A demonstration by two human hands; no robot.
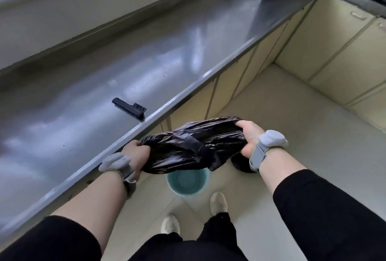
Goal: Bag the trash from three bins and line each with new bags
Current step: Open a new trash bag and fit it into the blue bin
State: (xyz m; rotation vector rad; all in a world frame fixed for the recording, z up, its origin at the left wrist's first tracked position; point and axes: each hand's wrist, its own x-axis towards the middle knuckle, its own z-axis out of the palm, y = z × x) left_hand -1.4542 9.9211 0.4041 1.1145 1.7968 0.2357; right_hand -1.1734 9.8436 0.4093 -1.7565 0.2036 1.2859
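Note:
A crumpled black trash bag (194, 145) is stretched between both hands above the floor. My left hand (136, 154) grips its left end, fingers curled round the plastic. My right hand (248, 135) grips the right end the same way. Directly below the bag stands a small teal bin (188, 183) on the floor, its inside showing no liner. A dark lump (240, 163), partly hidden under my right wrist, sits beside the bin; I cannot tell what it is.
A long steel counter (125, 72) runs along the left, with a black roll of bags (129, 107) near its front edge. Cream cabinet doors (334, 51) line the counter base and the right wall. My two white shoes (218, 202) stand just behind the bin.

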